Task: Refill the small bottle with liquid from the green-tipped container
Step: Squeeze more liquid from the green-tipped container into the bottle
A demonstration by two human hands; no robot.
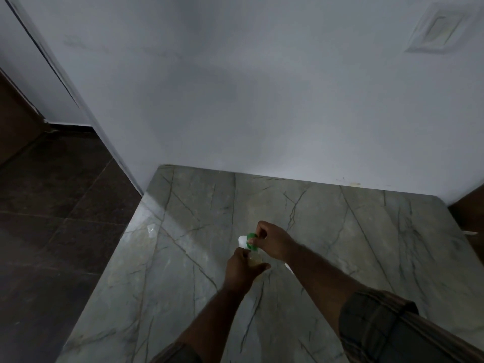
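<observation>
My left hand (242, 268) is wrapped around a small clear bottle (256, 262) with yellowish liquid in it, held just above the marble counter (183, 258). Directly over the bottle, the fingers of my right hand (272, 241) pinch the green-tipped container (251, 241), whose white part (242, 241) points left. The container sits right at the top of the bottle. I cannot tell whether the two touch. Most of the bottle is hidden by my left hand.
A small white object (288, 267) peeks out on the counter behind my right forearm. A plain wall (262, 113) bounds the counter at the back. The counter's left edge drops to a dark tiled floor (52, 218).
</observation>
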